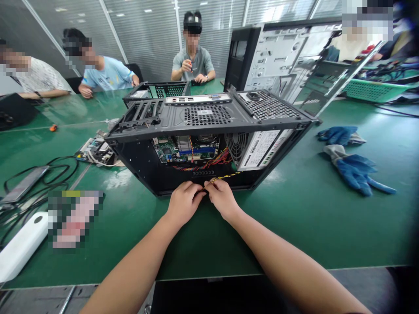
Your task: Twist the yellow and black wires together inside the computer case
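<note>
A black computer case [137, 170] lies on the green table with its side open toward me. Inside it are a motherboard [166, 152], a bundle of red and orange wires [209, 163] and a labelled power supply [262, 150]. A twisted yellow-and-black cable [229, 175] runs from below the power supply to my fingers. My left hand [185, 200] and my right hand [222, 196] are close together at the case's near edge, each pinching the cable. The cable's end is hidden by my fingers.
Blue work gloves [355, 168] lie at the right. Behind them stands a green basket [376, 90] of cables. Another opened case [244, 56] rises behind mine. At the left are a loose circuit board [98, 148], black cables and a white device [24, 246]. Several people sit across the table.
</note>
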Demonstrator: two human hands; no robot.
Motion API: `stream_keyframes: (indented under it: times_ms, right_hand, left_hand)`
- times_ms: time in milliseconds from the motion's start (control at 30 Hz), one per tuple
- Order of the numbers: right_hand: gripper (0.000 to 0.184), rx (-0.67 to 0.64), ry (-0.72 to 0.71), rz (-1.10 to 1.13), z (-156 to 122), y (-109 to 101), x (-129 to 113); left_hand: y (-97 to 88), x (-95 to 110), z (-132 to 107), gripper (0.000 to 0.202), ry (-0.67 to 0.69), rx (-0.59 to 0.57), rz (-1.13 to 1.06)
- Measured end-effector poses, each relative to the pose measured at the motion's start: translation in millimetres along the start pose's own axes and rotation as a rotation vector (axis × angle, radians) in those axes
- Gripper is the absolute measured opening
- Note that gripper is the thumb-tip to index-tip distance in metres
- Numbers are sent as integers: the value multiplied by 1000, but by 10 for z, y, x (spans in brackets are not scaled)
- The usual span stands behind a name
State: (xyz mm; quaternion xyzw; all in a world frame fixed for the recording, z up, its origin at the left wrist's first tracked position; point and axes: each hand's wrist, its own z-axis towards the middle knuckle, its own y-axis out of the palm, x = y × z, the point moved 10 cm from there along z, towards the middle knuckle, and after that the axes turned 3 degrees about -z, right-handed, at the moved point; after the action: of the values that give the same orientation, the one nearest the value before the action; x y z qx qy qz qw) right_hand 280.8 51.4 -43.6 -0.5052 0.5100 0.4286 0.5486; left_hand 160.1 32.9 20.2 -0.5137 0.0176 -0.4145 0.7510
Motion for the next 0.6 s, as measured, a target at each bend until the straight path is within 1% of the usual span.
stream_keyframes:
  times_ms: [233,600]
  right_hand:
    - [37,-8,-4,-13,4,10,1]
    - [36,10,19,14,2,5,28]
  left_hand:
    - [25,-17,-2,4,-7,-19,9]
    - [41,3,14,17,-5,-72,36]
